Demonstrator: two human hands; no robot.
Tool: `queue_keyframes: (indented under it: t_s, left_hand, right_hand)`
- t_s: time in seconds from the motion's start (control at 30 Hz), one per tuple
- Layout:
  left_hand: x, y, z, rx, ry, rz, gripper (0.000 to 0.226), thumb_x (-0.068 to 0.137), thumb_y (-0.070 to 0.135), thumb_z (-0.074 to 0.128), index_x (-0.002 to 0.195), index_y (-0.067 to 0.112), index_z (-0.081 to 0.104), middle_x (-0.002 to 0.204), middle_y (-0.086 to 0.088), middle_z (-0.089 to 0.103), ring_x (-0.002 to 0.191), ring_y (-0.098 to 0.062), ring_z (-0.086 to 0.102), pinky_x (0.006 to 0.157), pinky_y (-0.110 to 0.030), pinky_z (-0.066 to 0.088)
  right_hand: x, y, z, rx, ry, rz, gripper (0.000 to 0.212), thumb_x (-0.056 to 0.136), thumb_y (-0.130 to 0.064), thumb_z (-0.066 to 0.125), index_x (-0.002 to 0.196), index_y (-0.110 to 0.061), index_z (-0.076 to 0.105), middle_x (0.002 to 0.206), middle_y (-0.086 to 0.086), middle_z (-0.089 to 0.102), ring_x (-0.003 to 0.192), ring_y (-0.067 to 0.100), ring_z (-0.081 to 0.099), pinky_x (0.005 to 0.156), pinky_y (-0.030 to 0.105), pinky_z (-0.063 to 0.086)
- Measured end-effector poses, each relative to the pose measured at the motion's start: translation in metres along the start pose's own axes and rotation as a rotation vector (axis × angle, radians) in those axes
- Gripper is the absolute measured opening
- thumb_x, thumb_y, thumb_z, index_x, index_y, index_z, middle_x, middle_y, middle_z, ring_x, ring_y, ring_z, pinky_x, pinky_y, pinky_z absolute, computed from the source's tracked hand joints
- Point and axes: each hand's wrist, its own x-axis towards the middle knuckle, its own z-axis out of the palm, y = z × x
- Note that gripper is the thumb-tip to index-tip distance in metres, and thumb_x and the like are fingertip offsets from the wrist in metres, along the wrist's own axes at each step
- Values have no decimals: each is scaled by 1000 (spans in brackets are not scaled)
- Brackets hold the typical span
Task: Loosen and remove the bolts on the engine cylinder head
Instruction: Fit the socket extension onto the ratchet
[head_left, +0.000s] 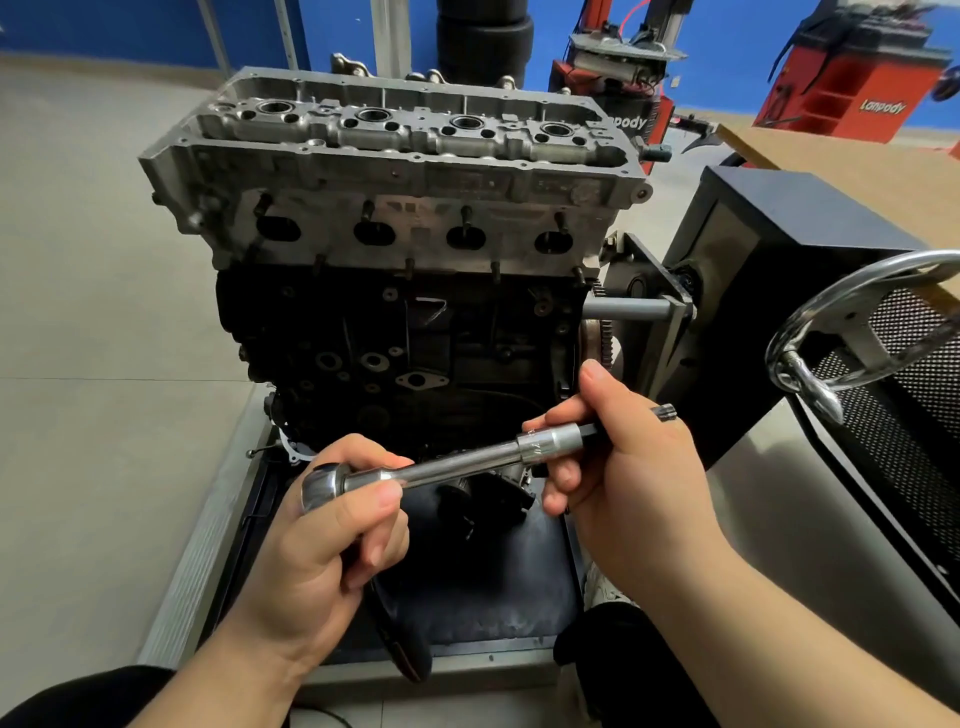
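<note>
Low and near, the left hand (332, 525) grips the head of a chrome ratchet with extension bar and socket (452, 460); its long axis rises rightward, where the right hand (618, 457) pinches the socket. Beyond stands one grey aluminium cylinder head (395, 171) with four wells, on a grey workshop floor (93, 312) before blue walls.

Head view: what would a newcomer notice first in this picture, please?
First, the two hands in the foreground: the left hand grips the ratchet head and the right hand holds the socket end of one long ratchet wrench. Behind them stands the grey cylinder head on top of the dark engine block. At right, a shiny metal handwheel sits on the engine stand.
</note>
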Motion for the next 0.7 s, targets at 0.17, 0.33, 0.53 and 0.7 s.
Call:
queue_keyframes:
  t_s: [0.17, 0.33, 0.53, 0.7]
  left_hand:
    - [1, 2, 1, -28, 4, -10, 43, 77, 35, 89, 100, 5, 68, 47, -5, 42, 39, -14, 31, 49, -29, 32]
    - [1, -1, 2, -22, 57, -29, 49, 73, 37, 92, 100, 4, 69, 46, -7, 41, 37, -14, 31, 48, -29, 31]
    - [9, 41, 14, 163, 92, -33, 57, 69, 40, 93, 104, 1, 70, 50, -11, 39, 40, -18, 33, 49, -37, 21]
    - [32, 119, 55, 212, 59, -53, 77, 52, 59, 99, 107, 11, 73, 56, -10, 43, 42, -15, 36, 50, -38, 21]
  right_hand:
    - [0, -1, 0, -3, -15, -1, 44, 98, -41, 67, 74, -5, 74, 78, 31, 63, 40, 17, 51, 42, 28, 49]
    - [7, 4, -2, 14, -15, 46, 43, 97, -43, 70, 76, -6, 75, 80, 28, 69, 42, 17, 52, 43, 28, 50]
    - [10, -15, 1, 139, -80, 175, 44, 95, -50, 70, 86, -7, 76, 89, 24, 70, 51, 16, 54, 45, 28, 48]
    - [10, -50, 13, 279, -9, 161, 68, 83, -52, 77, 131, -5, 65, 89, 18, 67, 59, 20, 60, 51, 32, 54]
